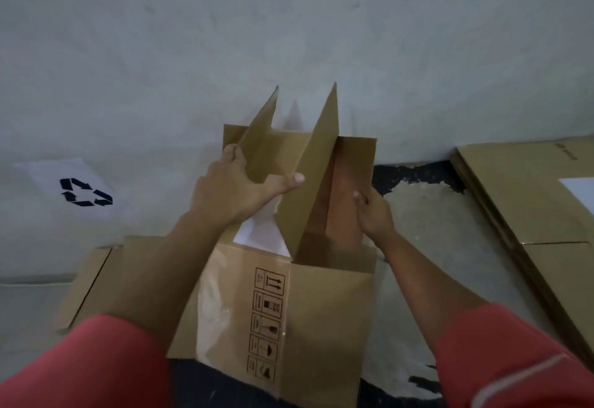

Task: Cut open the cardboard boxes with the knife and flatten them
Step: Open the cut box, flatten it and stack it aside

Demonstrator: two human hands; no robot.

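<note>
Box: one open cardboard box [321, 311] in the middle of the view, between both arms, its printed side toward the person and its open end toward the wall [289, 21]; what its near end rests on is hidden.
Flaps: two stand up from the open end, a left flap [260, 131] and a tall flap [315, 163] beside it; a white sheet [260, 234] shows inside.
Left hand: the left hand [231, 189] grips the left flap's edge with curled fingers, the thumb stretched across to touch the tall flap.
Right hand: the right hand [374, 214] pinches the edge of the box's right wall [353, 163], fingers curled round it.
Handling: likely light and empty, stiff across the panels but willing to fold along its creases. Thin edges can bend or crease if squeezed.
Where to hold: by opposite walls near the corners, as both hands roughly do, so the sides can be pushed to collapse it.
Knife: none in view.
Counts: one box in hand, two raised flaps, two hands.
Other cardboard: one stack of flattened boxes [530, 201] on the floor [418, 214] at the right, sheet count unclear; one flat piece [96, 279] at the left, partly under the left arm.
Sign: one white sheet with a recycling mark [83, 189], far left.
</note>
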